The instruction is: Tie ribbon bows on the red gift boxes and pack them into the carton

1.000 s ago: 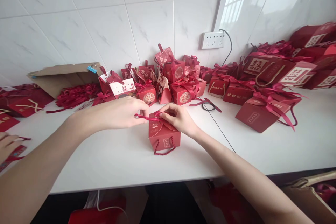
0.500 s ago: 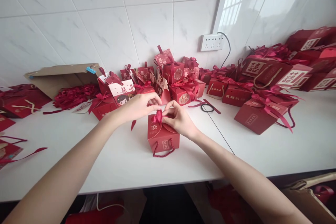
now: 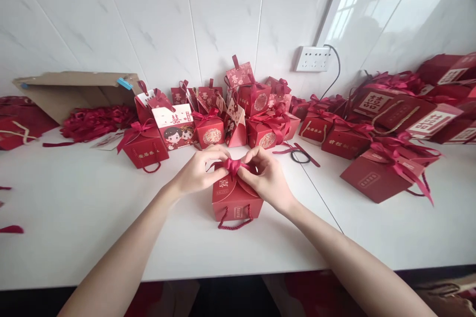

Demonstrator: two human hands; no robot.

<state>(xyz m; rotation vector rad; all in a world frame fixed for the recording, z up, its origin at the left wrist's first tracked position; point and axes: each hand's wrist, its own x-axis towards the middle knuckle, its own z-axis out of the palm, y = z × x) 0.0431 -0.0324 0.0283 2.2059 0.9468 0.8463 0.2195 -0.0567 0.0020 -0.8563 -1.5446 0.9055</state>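
A small red gift box with a cord handle stands on the white table in front of me. On its top lies a red ribbon, gathered into a knot or bow. My left hand pinches the ribbon from the left with closed fingers. From the right, my right hand pinches the same ribbon, its fingers curled over the box top. Both hands meet at the knot.
Several finished red gift boxes with bows crowd the back of the table against the tiled wall. Larger red boxes lie at the right. A cardboard box with loose red ribbons sits at the left. A black hair band lies behind my right hand.
The ribbon, stretched flat across the box top a second ago, is now bunched into a knot between my fingers. My hands have drawn closer together. The camera has shifted to the left.
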